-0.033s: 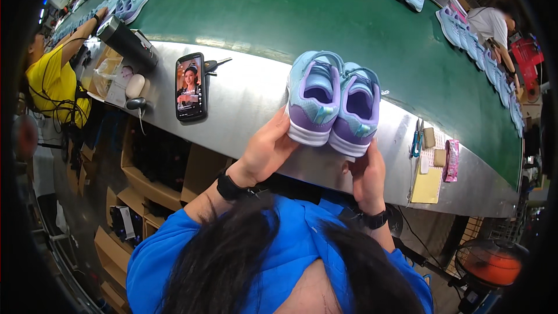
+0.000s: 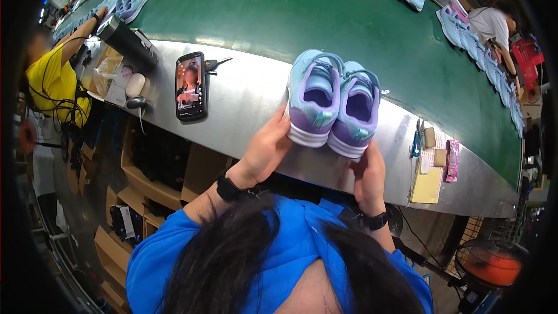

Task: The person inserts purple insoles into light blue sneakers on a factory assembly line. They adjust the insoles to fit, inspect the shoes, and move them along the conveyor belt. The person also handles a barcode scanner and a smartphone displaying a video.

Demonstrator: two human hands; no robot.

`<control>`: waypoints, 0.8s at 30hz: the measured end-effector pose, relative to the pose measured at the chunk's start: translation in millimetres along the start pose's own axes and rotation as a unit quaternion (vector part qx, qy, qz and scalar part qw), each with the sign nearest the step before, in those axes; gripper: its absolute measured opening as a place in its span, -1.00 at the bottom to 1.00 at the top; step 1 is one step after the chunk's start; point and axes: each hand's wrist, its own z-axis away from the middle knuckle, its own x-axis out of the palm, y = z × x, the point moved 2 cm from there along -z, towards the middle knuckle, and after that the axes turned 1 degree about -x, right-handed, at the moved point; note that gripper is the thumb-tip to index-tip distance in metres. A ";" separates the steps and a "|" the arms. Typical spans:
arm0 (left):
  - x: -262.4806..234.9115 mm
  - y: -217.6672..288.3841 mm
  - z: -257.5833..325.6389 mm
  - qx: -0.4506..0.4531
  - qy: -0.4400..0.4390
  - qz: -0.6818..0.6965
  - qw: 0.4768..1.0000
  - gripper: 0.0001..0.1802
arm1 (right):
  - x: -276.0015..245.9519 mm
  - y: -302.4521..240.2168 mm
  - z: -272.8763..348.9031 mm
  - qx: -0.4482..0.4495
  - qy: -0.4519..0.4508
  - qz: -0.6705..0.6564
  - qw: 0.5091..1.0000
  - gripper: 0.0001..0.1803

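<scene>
A pair of light blue and purple sneakers is held up side by side over the metal table edge, heels toward me and openings up. My left hand grips the left sneaker at its outer heel side, fingers partly hidden behind it. At the heel of the right sneaker is my right hand, closed against its lower outer side; the fingertips are hidden under the sole. The two shoes touch each other. White soles show along the bottom of both.
Left of the shoes lie a phone, keys and a dark tumbler. At right are snips, a yellow pad and a pink packet. Beyond runs a green conveyor belt. Co-workers handle more sneakers at both sides.
The sneakers and my left hand have shifted very slightly. Both hands keep their hold.
</scene>
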 end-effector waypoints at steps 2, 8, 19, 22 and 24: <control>-14.9 -7.7 2.7 0.053 0.096 -0.197 0.974 -0.47 | -6.3 0.6 1.9 -0.101 0.055 0.220 0.969 -0.58; -29.5 -14.4 0.4 0.110 0.151 -0.385 0.904 -0.34 | -27.0 12.9 -7.3 -0.097 0.011 0.322 0.942 -0.54; -32.2 -34.4 -6.3 0.110 0.120 -0.443 0.882 -0.13 | -24.6 23.8 -15.8 -0.118 -0.042 0.338 0.933 -0.29; -24.0 -30.1 6.6 0.118 0.097 -0.436 0.887 -0.11 | -25.6 24.3 -4.8 -0.183 -0.059 0.325 0.926 -0.26; -22.8 -26.7 16.8 0.136 0.089 -0.460 0.873 -0.08 | -21.5 23.1 9.1 -0.178 -0.060 0.257 0.948 -0.22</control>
